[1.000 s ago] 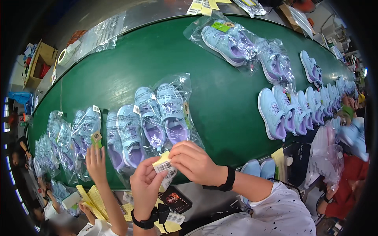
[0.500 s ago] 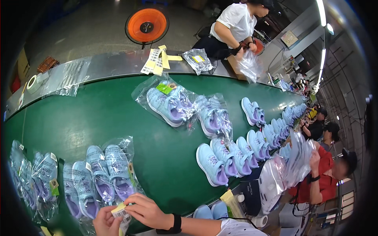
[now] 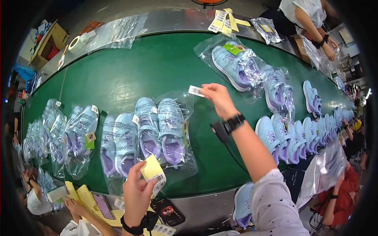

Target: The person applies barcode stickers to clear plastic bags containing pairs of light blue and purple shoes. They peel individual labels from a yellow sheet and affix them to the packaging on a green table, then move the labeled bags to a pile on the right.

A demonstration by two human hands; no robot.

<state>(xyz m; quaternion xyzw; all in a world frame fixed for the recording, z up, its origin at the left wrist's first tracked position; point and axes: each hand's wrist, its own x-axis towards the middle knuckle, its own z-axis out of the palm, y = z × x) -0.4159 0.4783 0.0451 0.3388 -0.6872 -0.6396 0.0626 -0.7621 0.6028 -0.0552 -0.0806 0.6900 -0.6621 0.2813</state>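
Right hand (image 3: 217,94) is stretched out over the green conveyor belt (image 3: 130,74), thumb and forefinger pinched on a small white barcode sticker (image 3: 195,91). The grip is closed on the sticker's edge; the sticker hangs in air above the belt, touching nothing else. A black wrist strap (image 3: 235,122) sits on that forearm, with a small black device and cord just below it.

Left hand (image 3: 138,192) is low, near the belt's front edge, clasped around a yellow sticker pad (image 3: 152,172) whose lower end shows white barcode labels. It is held just in front of the bagged pair of light-blue shoes (image 3: 161,129).

Change from half a second ago: then both hands were together at the pad, close to the body. Now the right hand has left the pad and carries one sticker well out over the belt, so a label has been peeled off and is on its way; the pad has stayed with the left hand. The sticker is not yet stuck to any bag. It sits between the near bagged pair and a farther bagged pair (image 3: 236,65) that carries a green tag; which one it is meant for I cannot tell.

Around: more bagged pairs to the left (image 3: 80,133), unbagged shoes in a row (image 3: 291,135) to the right, a tape roll (image 3: 75,44) and empty clear bags (image 3: 118,33) on the far metal edge. Another person (image 3: 311,19) works at the far right corner; someone's hands (image 3: 76,206) show at lower left.
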